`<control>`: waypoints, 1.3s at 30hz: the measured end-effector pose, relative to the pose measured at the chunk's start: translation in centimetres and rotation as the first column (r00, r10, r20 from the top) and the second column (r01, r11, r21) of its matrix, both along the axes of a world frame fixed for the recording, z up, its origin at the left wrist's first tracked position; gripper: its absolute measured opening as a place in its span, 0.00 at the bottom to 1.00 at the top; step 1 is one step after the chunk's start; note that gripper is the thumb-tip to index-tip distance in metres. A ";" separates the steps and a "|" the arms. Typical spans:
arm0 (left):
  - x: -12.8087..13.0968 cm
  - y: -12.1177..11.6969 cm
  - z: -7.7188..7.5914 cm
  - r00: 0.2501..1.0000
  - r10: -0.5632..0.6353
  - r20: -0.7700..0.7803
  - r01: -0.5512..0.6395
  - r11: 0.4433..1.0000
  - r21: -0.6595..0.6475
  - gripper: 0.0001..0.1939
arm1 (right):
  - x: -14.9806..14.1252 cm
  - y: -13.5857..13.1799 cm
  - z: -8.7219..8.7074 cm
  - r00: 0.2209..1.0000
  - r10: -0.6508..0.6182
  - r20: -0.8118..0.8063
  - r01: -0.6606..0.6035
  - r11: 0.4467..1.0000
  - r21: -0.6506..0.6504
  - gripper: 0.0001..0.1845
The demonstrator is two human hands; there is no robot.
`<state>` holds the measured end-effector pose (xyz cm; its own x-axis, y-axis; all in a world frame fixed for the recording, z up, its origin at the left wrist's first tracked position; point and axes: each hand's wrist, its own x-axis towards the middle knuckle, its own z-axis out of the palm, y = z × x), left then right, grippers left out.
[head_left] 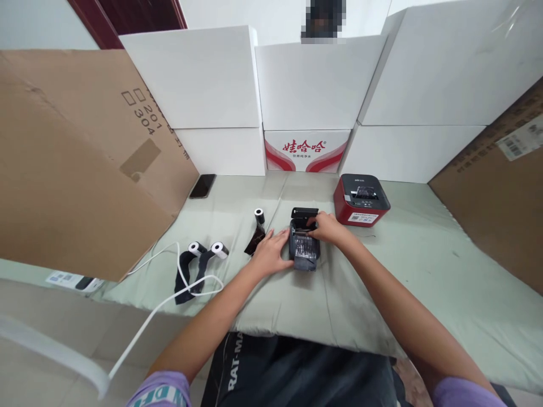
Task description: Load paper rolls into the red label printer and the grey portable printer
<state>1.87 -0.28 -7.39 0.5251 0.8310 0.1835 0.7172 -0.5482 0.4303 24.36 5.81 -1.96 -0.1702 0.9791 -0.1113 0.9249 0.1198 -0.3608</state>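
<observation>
A small black portable printer (305, 253) lies on the green cloth with its lid (304, 213) raised at the far end. Dark, shiny printed paper comes over its near end. My left hand (270, 252) rests against the printer's left side, fingers stretched and thumb spread. At the open compartment, my right hand (327, 229) has bent fingers by the lid's right edge; what they pinch is hidden. Just left of the printer stands a small paper roll (259, 215) with a dark printed strip. Farther left lie two more paper rolls (219, 250) with dark strips trailing.
A red and black printer (362, 200) stands at the back right. A phone (202, 186) lies at the back left. White boxes (307, 85) form a wall behind, with cardboard sheets (76, 164) at both sides. A white cable (148, 316) loops over the left front edge.
</observation>
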 end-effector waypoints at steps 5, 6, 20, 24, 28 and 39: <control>0.1 -0.1 0.2 1.000 0.012 -0.001 -0.012 1.000 -0.015 0.49 | 0.1 0.0 -0.5 0.992 -0.005 -0.126 0.008 1.000 0.023 0.15; 0.1 -0.1 0.3 1.000 0.013 -0.002 -0.014 1.000 -0.017 0.49 | 0.2 -0.1 -0.5 0.987 -0.012 -0.163 0.017 0.999 0.033 0.15; 0.2 -0.1 0.4 1.000 0.023 -0.001 -0.023 0.999 -0.042 0.50 | 0.2 -0.8 -0.9 0.984 -0.050 -0.171 0.075 0.987 0.141 0.14; 0.1 -0.1 0.5 1.000 0.015 -0.007 -0.016 0.999 -0.052 0.49 | 0.1 -0.8 -1.1 0.988 -0.032 -0.153 0.046 0.995 0.089 0.17; 0.1 -0.1 0.5 1.000 0.017 -0.006 -0.018 0.999 -0.049 0.49 | -0.1 -0.2 -1.2 0.995 -0.008 -0.098 0.015 0.998 0.066 0.19; 0.2 -0.1 0.5 1.000 0.012 0.006 -0.011 0.999 -0.046 0.46 | 1.2 -0.9 0.0 0.918 -0.034 -0.396 0.030 0.999 -0.016 0.14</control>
